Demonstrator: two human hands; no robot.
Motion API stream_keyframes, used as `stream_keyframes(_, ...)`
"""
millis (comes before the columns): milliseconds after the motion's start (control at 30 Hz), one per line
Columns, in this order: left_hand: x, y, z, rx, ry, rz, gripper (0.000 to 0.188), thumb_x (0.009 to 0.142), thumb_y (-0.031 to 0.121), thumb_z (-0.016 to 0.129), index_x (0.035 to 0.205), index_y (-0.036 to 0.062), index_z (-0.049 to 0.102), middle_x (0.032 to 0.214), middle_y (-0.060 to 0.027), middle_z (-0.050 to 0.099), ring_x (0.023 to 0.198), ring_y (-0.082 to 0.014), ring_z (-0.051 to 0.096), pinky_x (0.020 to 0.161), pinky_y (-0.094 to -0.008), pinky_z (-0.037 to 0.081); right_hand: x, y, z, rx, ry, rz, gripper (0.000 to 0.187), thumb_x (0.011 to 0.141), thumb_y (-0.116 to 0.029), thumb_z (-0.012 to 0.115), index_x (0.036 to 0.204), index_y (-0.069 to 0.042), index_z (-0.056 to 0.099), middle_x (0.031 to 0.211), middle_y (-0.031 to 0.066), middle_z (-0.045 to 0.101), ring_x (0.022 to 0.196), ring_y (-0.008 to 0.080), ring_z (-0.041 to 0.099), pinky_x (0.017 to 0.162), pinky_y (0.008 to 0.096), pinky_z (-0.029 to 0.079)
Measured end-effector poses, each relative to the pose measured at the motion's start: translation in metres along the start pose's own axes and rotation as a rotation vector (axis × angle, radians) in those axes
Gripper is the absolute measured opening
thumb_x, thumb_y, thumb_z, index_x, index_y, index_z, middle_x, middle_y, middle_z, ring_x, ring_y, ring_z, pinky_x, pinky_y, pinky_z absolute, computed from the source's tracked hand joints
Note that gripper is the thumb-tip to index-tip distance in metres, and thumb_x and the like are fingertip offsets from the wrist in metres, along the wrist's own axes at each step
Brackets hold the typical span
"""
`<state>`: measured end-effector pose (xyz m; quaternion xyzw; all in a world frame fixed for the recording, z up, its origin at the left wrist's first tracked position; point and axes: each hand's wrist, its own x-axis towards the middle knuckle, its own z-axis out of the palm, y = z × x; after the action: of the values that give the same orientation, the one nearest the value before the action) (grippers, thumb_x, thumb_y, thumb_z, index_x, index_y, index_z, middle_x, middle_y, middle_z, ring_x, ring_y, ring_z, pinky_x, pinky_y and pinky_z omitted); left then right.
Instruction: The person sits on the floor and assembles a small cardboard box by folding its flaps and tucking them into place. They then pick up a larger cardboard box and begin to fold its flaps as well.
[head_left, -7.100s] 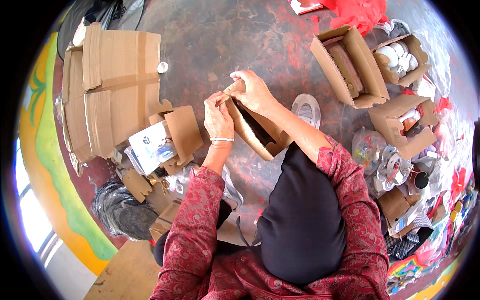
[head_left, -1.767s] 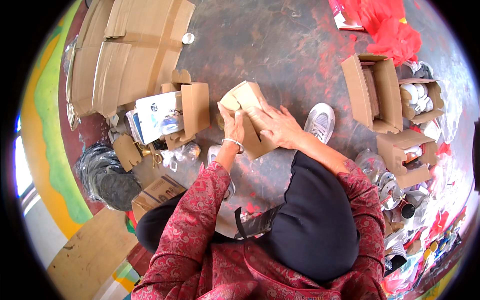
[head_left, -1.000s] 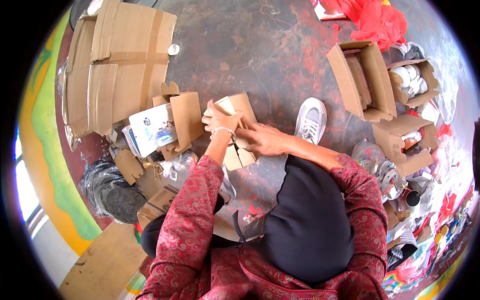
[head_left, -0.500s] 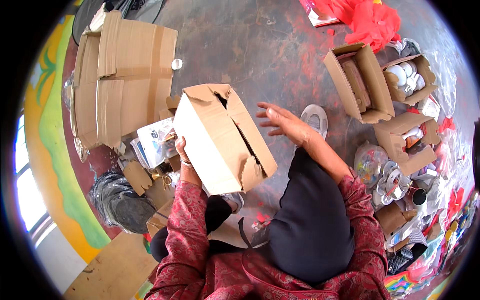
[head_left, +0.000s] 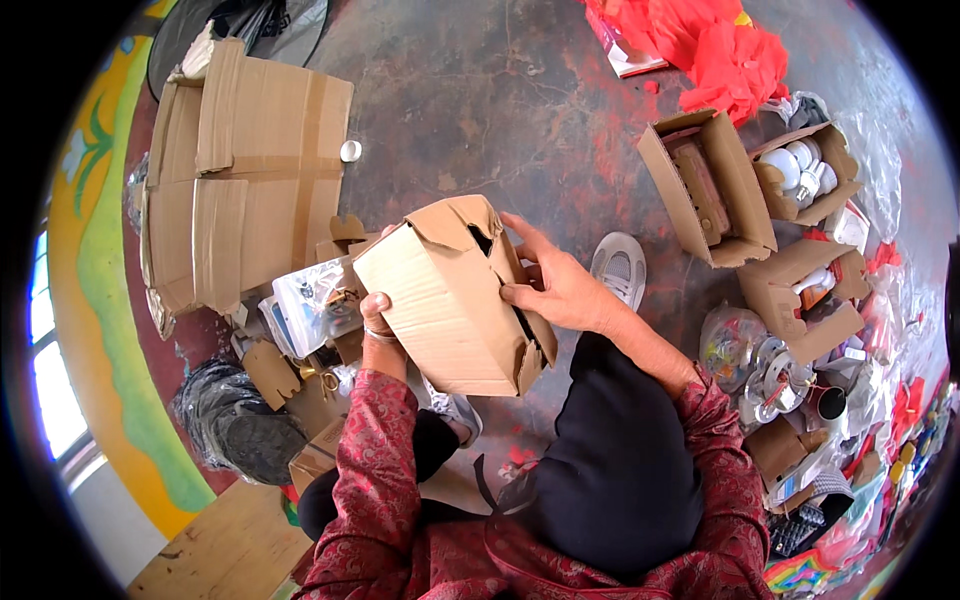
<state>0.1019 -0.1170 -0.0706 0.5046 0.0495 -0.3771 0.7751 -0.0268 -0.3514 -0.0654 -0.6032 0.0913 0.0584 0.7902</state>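
Between my two hands a brown cardboard box [head_left: 445, 305] is held tilted above the floor, in front of my knees. Its flaps are worn, with a dark torn gap along the seam. My left hand [head_left: 378, 325] grips the box's left side, thumb on the face and the other fingers hidden behind it. My right hand [head_left: 555, 280] is on the right flap by the gap, thumb pressing on the cardboard and fingers curled over the far edge. What is inside the box cannot be seen.
A large taped carton [head_left: 270, 170] stands at the left, near a black plastic bag [head_left: 235, 420]. On the right are an open box [head_left: 715, 190], a box of light bulbs [head_left: 812, 175], a smaller open box [head_left: 805, 290] and metal reels [head_left: 775, 375]. Red fabric [head_left: 735, 60] lies at the far right.
My right hand, apart from the box before, has come left onto its flap. The box has turned and tipped, showing more of its broad side. My left hand still holds it.
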Motion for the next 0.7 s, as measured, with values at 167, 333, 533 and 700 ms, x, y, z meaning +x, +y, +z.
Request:
stream_keyframes(167, 0.004, -0.016, -0.015, -0.110, -0.034, -0.081, 0.081, 0.056, 0.033, 0.063, 0.125, -0.0004, 0.037, 0.113, -0.0180, 0.053, 0.099, -0.0333, 0.055, 0.087, -0.0448, 0.046, -0.006, -0.020, -0.005, -0.216, 0.103, -0.018, 0.056, 0.083, -0.012, 0.042, 0.133, -0.001, 0.021, 0.069, 0.0235, 0.054, 0.064, 0.0338, 0.055, 0.066, 0.0371, 0.043)
stream_keyframes(333, 0.019, -0.022, -0.011, -0.135, -0.011, -0.156, 0.079, 0.054, 0.026, 0.063, 0.124, -0.0019, 0.039, 0.113, -0.0193, 0.053, 0.098, -0.0341, 0.055, 0.086, -0.0457, 0.047, -0.002, -0.002, -0.008, -0.338, 0.282, -0.143, 0.053, 0.078, -0.008, 0.042, 0.129, 0.001, 0.030, 0.085, 0.0294, 0.056, 0.079, 0.0437, 0.055, 0.074, 0.0454, 0.041)
stream_keyframes(533, 0.030, -0.034, -0.023, -0.097, -0.005, -0.221, 0.075, 0.058, 0.031, 0.061, 0.122, -0.0039, 0.042, 0.110, -0.0201, 0.056, 0.098, -0.0328, 0.055, 0.087, -0.0435, 0.046, 0.005, 0.028, -0.035, 0.176, 0.207, 0.224, 0.028, 0.079, -0.009, 0.051, 0.103, 0.004, 0.055, 0.088, 0.0107, 0.062, 0.080, 0.0171, 0.057, 0.073, 0.0287, 0.045)
stream_keyframes(700, 0.044, -0.033, -0.003, -0.176, 0.012, -0.324, 0.070, 0.061, 0.028, 0.064, 0.119, -0.0048, 0.045, 0.110, -0.0200, 0.055, 0.099, -0.0323, 0.055, 0.089, -0.0430, 0.044, 0.002, 0.031, -0.050, 0.231, 0.239, 0.201, 0.024, 0.081, -0.006, 0.050, 0.103, 0.002, 0.057, 0.090, 0.0040, 0.061, 0.081, 0.0124, 0.055, 0.073, 0.0259, 0.044)
